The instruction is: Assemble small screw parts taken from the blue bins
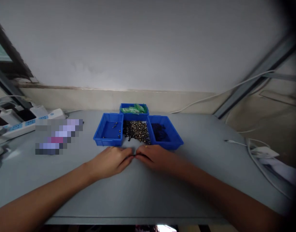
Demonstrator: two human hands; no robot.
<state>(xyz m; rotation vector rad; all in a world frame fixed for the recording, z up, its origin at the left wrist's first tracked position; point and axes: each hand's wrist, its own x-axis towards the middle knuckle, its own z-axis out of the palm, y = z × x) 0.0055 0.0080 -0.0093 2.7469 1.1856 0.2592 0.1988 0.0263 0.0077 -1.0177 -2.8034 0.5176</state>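
Observation:
My left hand [111,160] and my right hand [154,157] rest on the grey table [138,193], their fingertips meeting in a pinch just in front of a loose pile of small brass-coloured metal parts [136,130]. What the fingers pinch is too small to make out. Left of the pile stands a blue tray [109,130] with a few small parts in it. Right of the pile a second blue tray [164,132] holds dark parts. Behind the pile, a third blue tray [134,109] holds green pieces.
A white power strip [29,124] and plugged chargers lie at the far left, next to a blurred-out patch [57,136]. White cables and an adapter [261,151] trail along the right edge. A pale wall rises behind the table.

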